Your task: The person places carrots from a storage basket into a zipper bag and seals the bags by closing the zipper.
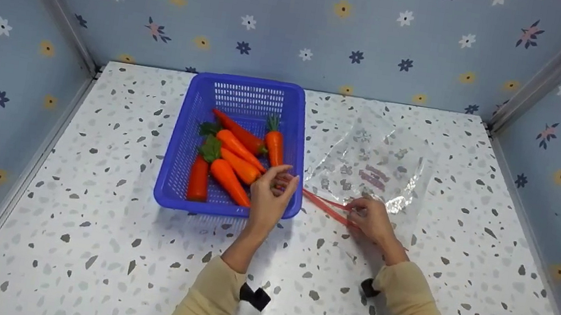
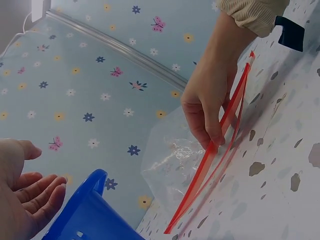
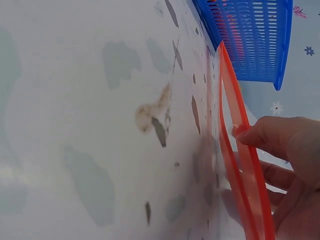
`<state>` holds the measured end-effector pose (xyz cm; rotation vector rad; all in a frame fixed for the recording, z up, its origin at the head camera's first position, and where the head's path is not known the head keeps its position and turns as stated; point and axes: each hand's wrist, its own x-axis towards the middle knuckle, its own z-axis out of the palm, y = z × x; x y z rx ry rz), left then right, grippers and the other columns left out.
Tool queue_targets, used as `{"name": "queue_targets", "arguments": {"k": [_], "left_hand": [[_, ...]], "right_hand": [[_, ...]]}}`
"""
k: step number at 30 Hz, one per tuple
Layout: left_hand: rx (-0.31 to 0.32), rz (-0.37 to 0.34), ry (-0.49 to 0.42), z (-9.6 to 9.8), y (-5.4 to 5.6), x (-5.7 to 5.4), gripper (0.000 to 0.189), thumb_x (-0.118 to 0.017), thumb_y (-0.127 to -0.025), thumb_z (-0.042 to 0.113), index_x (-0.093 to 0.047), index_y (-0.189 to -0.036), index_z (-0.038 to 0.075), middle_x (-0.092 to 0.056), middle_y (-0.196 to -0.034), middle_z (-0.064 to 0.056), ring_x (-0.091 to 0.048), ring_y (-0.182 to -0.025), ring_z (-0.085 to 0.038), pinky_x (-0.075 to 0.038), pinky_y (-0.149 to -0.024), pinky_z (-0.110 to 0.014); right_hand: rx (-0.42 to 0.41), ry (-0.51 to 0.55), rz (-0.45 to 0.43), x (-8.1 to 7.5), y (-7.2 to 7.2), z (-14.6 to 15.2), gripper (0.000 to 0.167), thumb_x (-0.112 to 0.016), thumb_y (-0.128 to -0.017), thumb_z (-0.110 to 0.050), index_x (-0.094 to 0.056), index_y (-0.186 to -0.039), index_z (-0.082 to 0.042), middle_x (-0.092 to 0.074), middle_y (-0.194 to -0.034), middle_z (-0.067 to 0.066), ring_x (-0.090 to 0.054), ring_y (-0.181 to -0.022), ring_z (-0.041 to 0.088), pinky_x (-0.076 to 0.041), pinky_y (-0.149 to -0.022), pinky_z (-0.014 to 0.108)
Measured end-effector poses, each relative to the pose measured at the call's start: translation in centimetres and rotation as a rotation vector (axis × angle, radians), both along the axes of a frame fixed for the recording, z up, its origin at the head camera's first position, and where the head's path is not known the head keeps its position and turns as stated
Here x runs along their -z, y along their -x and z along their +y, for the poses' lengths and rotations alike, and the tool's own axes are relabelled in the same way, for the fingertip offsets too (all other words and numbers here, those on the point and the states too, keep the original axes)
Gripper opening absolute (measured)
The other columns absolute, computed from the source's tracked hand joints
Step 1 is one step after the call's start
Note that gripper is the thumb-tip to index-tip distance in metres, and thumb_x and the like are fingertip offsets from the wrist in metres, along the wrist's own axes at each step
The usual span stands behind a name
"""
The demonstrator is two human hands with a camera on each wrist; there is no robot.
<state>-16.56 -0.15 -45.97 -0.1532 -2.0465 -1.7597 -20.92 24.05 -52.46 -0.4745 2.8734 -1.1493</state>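
Observation:
A clear zip bag (image 1: 377, 163) with a red zip edge and printed marks lies on the table right of the basket. My right hand (image 1: 372, 221) pinches one side of its red edge; in the right wrist view the two red strips (image 3: 243, 135) stand apart, so the bag's mouth gapes. My left hand (image 1: 270, 195) is over the front right corner of a blue basket (image 1: 168, 163). In the left wrist view that hand's fingers (image 2: 42, 197) are loosely bent with nothing visible between them. Several orange carrots (image 1: 230, 180) with green tops and red peppers (image 1: 240, 132) lie in the basket.
The speckled white table (image 1: 95, 241) carries the basket and the bag. Flowered blue panels (image 1: 277, 29) enclose it at the back and both sides. Each wrist bears a black camera mount (image 1: 255, 297).

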Motion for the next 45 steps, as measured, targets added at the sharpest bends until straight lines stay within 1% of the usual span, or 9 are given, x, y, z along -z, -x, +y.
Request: {"name": "queue_targets", "arguments": {"k": [6,9,13,16,26,30,35,41,45], "left_hand": [[0.025,0.018,0.011,0.3,-0.5,0.0,0.028,-0.062,-0.083,0.016,-0.060,-0.103,-0.003,-0.063,-0.085,-0.006,-0.059,-0.073,-0.012,-0.049,-0.061,-0.024],[0.054,0.010,-0.005,0.7,-1.3,-1.2,0.026,-0.061,-0.084,0.010,-0.059,-0.104,-0.006,-0.063,-0.087,-0.011,-0.059,-0.075,-0.018,-0.050,-0.063,-0.028],[0.091,-0.007,-0.006,1.4,-1.4,-1.0,0.026,-0.061,-0.083,0.008,-0.058,-0.106,-0.005,-0.062,-0.090,-0.014,-0.059,-0.079,-0.022,-0.050,-0.064,-0.030],[0.113,0.012,0.008,1.8,-0.9,0.4,0.029,-0.062,-0.083,0.013,-0.059,-0.109,-0.002,-0.061,-0.093,-0.011,-0.059,-0.082,-0.018,-0.050,-0.065,-0.026],[0.189,0.056,0.050,3.3,-0.8,1.0,0.040,-0.061,-0.084,0.016,-0.053,-0.119,-0.003,-0.053,-0.118,-0.014,-0.053,-0.103,-0.024,-0.049,-0.074,-0.028],[0.226,0.032,0.094,3.9,-0.7,1.2,0.047,-0.062,-0.084,0.015,-0.048,-0.124,-0.003,-0.046,-0.127,-0.017,-0.048,-0.110,-0.023,-0.048,-0.077,-0.034],[0.257,0.015,0.153,4.7,-0.5,1.3,0.054,-0.063,-0.083,0.014,-0.042,-0.130,0.000,-0.038,-0.134,-0.014,-0.040,-0.119,-0.022,-0.047,-0.081,-0.030],[0.286,-0.007,0.163,5.4,-0.2,1.1,0.063,-0.063,-0.083,0.016,-0.033,-0.135,-0.001,-0.032,-0.138,-0.017,-0.034,-0.124,-0.023,-0.046,-0.082,-0.035],[0.308,-0.038,0.164,5.8,-0.2,0.8,0.066,-0.062,-0.084,0.020,-0.029,-0.137,0.000,-0.030,-0.139,-0.017,-0.039,-0.119,-0.029,-0.047,-0.079,-0.038]], "right_hand": [[0.093,0.019,-0.046,-0.3,-0.5,-0.4,0.014,-0.059,-0.080,0.001,-0.069,-0.090,-0.001,-0.065,-0.088,0.012,-0.059,-0.077,0.023,-0.048,-0.065,0.034],[0.132,0.042,-0.050,-0.5,-0.7,-0.5,0.015,-0.058,-0.081,0.001,-0.069,-0.092,0.000,-0.065,-0.090,0.013,-0.060,-0.078,0.024,-0.048,-0.068,0.035],[0.180,0.091,-0.046,-1.0,-1.0,-0.6,0.015,-0.059,-0.082,0.000,-0.069,-0.092,-0.001,-0.065,-0.089,0.012,-0.061,-0.078,0.024,-0.049,-0.069,0.035],[0.209,0.148,-0.055,-1.4,-1.3,-0.7,0.014,-0.060,-0.082,-0.001,-0.069,-0.093,-0.002,-0.065,-0.088,0.012,-0.062,-0.074,0.024,-0.051,-0.064,0.032],[0.294,0.393,-0.110,-2.7,-2.5,-2.2,0.016,-0.061,-0.083,-0.006,-0.066,-0.096,0.001,-0.064,-0.090,0.015,-0.064,-0.072,0.025,-0.052,-0.056,0.026],[0.283,0.500,-0.091,-3.6,-3.1,-2.9,0.017,-0.061,-0.082,-0.004,-0.064,-0.096,0.005,-0.064,-0.090,0.019,-0.063,-0.074,0.031,-0.052,-0.057,0.029],[0.250,0.613,-0.073,-5.7,-4.2,-4.0,0.018,-0.057,-0.083,0.003,-0.060,-0.098,0.012,-0.061,-0.091,0.027,-0.062,-0.078,0.036,-0.052,-0.059,0.034],[0.244,0.693,-0.063,-8.0,-5.3,-5.2,0.018,-0.054,-0.083,0.008,-0.056,-0.099,0.016,-0.059,-0.091,0.031,-0.064,-0.070,0.017,-0.052,-0.059,0.032],[0.239,0.713,-0.049,-8.7,-5.8,-5.5,0.018,-0.052,-0.083,0.010,-0.055,-0.099,0.017,-0.059,-0.090,0.031,-0.063,-0.066,0.010,-0.052,-0.058,0.030]]}}
